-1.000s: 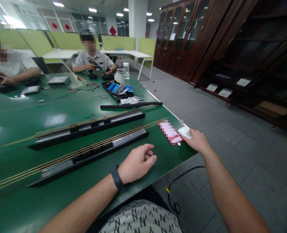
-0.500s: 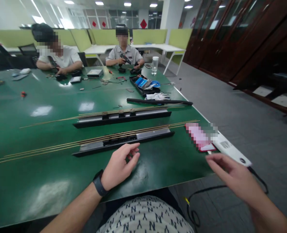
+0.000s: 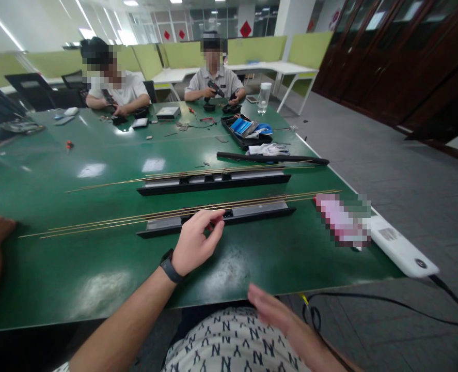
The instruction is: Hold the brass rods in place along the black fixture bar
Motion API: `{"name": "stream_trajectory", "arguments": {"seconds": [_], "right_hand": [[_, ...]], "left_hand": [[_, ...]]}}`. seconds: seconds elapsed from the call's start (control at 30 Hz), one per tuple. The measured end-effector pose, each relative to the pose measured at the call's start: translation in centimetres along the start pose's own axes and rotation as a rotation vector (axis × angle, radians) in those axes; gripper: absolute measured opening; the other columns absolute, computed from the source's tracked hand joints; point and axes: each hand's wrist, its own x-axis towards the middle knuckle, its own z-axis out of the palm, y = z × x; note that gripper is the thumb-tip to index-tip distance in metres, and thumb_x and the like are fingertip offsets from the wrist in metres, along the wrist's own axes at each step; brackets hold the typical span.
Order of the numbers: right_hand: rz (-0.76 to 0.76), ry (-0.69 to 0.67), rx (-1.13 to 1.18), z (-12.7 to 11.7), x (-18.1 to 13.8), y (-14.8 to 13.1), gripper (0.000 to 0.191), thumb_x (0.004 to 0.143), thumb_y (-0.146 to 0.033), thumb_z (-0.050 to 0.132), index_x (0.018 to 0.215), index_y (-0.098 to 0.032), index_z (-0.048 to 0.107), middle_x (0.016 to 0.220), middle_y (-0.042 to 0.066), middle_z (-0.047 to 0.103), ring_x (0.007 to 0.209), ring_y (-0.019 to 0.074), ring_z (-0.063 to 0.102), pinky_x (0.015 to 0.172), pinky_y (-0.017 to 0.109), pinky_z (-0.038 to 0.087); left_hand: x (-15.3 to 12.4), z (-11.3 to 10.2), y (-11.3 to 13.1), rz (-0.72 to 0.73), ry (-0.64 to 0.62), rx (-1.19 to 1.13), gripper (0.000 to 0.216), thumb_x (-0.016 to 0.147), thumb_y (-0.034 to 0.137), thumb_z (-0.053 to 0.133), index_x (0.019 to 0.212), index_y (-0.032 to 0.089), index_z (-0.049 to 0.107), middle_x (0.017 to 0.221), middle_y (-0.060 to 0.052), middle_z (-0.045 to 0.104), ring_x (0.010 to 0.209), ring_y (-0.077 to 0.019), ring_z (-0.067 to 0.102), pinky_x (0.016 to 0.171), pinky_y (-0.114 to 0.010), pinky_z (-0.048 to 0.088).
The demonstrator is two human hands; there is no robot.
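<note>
At a partly hidden rail (image 3: 257, 211), the left hand (image 3: 196, 240) has empty fingers, like the blurred right hand (image 3: 278, 316).

head camera, looking forward and down across table (image 3: 271, 243)

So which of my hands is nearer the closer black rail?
Left. Your left hand overlaps the black rail's front edge in view; your right hand is back near the table edge.

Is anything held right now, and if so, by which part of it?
Nothing that shows: the left grip is loosely curled in front of the near rail, with nothing visible inside; the right grip, though blurred, looks empty too.
</note>
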Motion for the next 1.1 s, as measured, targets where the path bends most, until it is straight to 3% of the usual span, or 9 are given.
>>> {"name": "stream_trajectory", "arguments": {"seconds": [0.03,0.1,0.13,0.23,0.3,0.47,0.6,0.8,1.1], "right_hand": [[0.010,0.072,0.011,0.9,2.1,-1.0,0.061,0.088,-0.040,0.072,0.147,-0.040,0.057,0.147,0.008,0.059,0.134,0.0324,0.057,0.103,0.050,0.054],[-0.054,0.446,0.052,1.6,5.8,-1.8,0.060,0.096,-0.035,0.063,0.153,-0.035,0.047,0.155,0.010,0.050,0.139,0.0304,0.052,0.109,0.053,0.048],[-0.085,0.651,0.061,1.4,7.5,-1.7,0.053,0.097,-0.033,0.062,0.149,-0.032,0.050,0.150,0.011,0.054,0.135,0.0292,0.055,0.109,0.052,0.048],[-0.130,1.266,0.067,-0.9,11.7,-0.2,0.025,0.096,-0.031,0.061,0.120,-0.025,0.061,0.123,0.010,0.064,0.110,0.0243,0.067,0.091,0.043,0.057],[-0.163,1.422,0.081,-2.5,14.3,0.6,0.017,0.093,-0.029,0.065,0.108,-0.023,0.059,0.111,0.006,0.065,0.094,0.0190,0.068,0.078,0.033,0.057],[-0.040,0.968,0.317,-3.8,20.1,0.1,0.023,0.093,-0.044,0.065,0.093,-0.022,0.059,0.076,0.001,0.066,0.056,0.0130,0.060,0.043,0.022,0.041],[-0.033,0.746,0.206,-3.8,21.7,0.3,0.037,0.093,-0.052,0.066,0.074,-0.020,0.062,0.058,-0.001,0.062,0.041,0.0096,0.049,0.039,0.022,0.037],[-0.025,0.834,0.141,-3.1,20.5,3.2,0.040,0.094,-0.052,0.066,0.070,-0.020,0.063,0.054,-0.001,0.059,0.040,0.0104,0.048,0.039,0.023,0.036],[0.139,0.746,0.193,-2.4,20.5,3.7,0.038,0.093,-0.052,0.067,0.075,-0.019,0.066,0.055,-0.001,0.061,0.040,0.0102,0.048,0.038,0.022,0.036]], "left_hand": [[0.4,0.1,0.0,0.021,0.011,0.001,0.025,0.099,0.027,0.056,0.121,0.023,0.067,0.105,-0.005,0.073,0.092,-0.0159,0.067,0.081,-0.030,0.057],[1.0,0.1,-0.3,0.043,0.030,0.032,0.026,0.098,0.027,0.057,0.122,0.023,0.066,0.108,-0.005,0.072,0.096,-0.0168,0.067,0.084,-0.031,0.057],[1.3,0.0,-0.6,0.048,0.040,0.056,0.026,0.098,0.028,0.058,0.122,0.023,0.066,0.110,-0.005,0.072,0.098,-0.0173,0.067,0.086,-0.032,0.057],[1.8,-0.2,-2.0,0.045,0.085,0.146,0.029,0.097,0.030,0.059,0.124,0.022,0.065,0.117,-0.008,0.069,0.107,-0.0202,0.066,0.096,-0.037,0.056],[2.1,-0.4,-3.1,0.043,0.079,0.205,0.032,0.096,0.032,0.061,0.126,0.022,0.064,0.120,-0.009,0.068,0.111,-0.0219,0.065,0.100,-0.039,0.054],[3.0,-0.7,-5.5,0.028,-0.002,0.369,0.042,0.092,0.041,0.068,0.128,0.021,0.064,0.121,-0.010,0.069,0.113,-0.0265,0.064,0.100,-0.044,0.052],[3.5,-0.7,-6.4,0.044,-0.085,0.418,0.043,0.091,0.049,0.069,0.124,0.021,0.067,0.120,-0.010,0.071,0.113,-0.0281,0.064,0.099,-0.045,0.050],[2.9,-0.6,-6.5,0.064,-0.133,0.480,0.042,0.091,0.055,0.067,0.116,0.021,0.070,0.112,-0.009,0.074,0.110,-0.0295,0.065,0.098,-0.046,0.048],[2.4,-0.4,-6.7,0.065,-0.163,0.538,0.045,0.092,0.055,0.066,0.123,0.022,0.066,0.113,-0.008,0.075,0.103,-0.0277,0.069,0.092,-0.043,0.047]]}}
